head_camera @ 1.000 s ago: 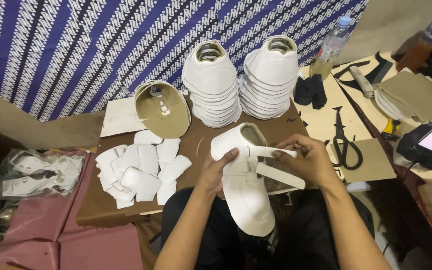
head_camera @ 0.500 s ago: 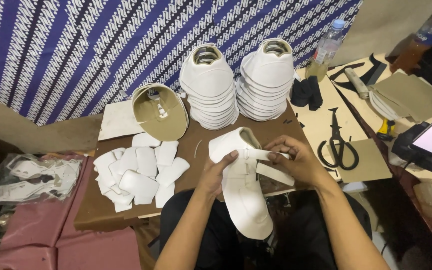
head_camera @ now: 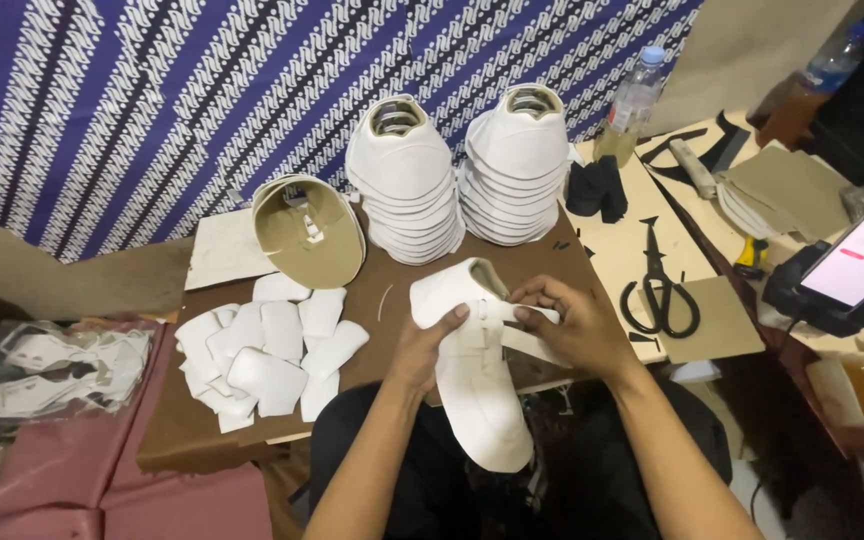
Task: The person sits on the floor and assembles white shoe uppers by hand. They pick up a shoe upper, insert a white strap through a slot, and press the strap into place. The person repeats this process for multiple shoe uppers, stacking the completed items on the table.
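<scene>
Brown worktable (head_camera: 192, 430), plain white shoe upper (head_camera: 477, 385) lying lengthwise, left hand (head_camera: 430, 345) and right hand (head_camera: 572, 325) grip clenched on its strap (head_camera: 497, 312)

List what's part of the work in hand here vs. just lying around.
In use:
left hand
right hand
white shoe upper
white strap

Lying about:
cut white pieces
two stacks of uppers
tan bowl-shaped piece
scissors
plastic bottle
phone

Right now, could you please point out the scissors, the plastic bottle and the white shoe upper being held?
scissors (head_camera: 658, 290): head view, on the pivot above the handles.
plastic bottle (head_camera: 637, 98): head view, on its clear body.
white shoe upper (head_camera: 480, 395): head view, on its toe half.
</scene>
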